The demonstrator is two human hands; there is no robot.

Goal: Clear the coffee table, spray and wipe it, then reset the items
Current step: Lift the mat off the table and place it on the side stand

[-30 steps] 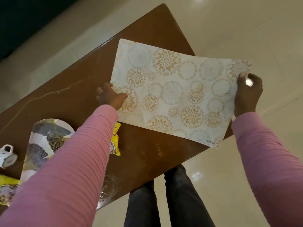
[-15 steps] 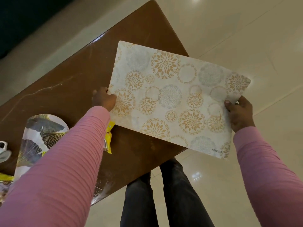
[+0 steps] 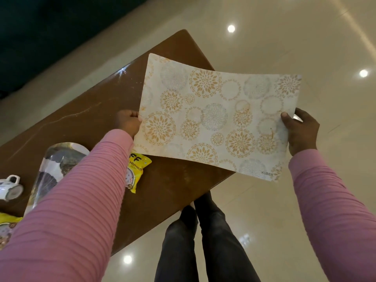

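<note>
Patterned placemat (image 3: 213,119) held in the air over the right end of the brown desk (image 3: 81,119), right part already out past the desk edge and above the floor (image 3: 284,37). Impossible to say if the far corner touches the wood. Long axis running left to right, from one hand to the other. Left hand (image 3: 128,123) gripping the middle of the left short edge, fingers curled around it; right hand (image 3: 301,131) pinching the right short edge, thumb on top, other fingers hidden underneath. Neither hand nearer than the other, one at each end; left one above the desk, right one above the floor. Thin and a little bowed, so probably floppy, better carried with both ends level. Judged as the clearing step: smears and scratches on the desk top, wiping probably not yet done. Further left on the desk, a yellow snack packet (image 3: 138,169) partly under the left sleeve, a patterned tray (image 3: 55,167), a white cup (image 3: 11,188) lying on its side. Glossy cream floor tiles with reflected lamps; something dark on the far side, not clear what.
</note>
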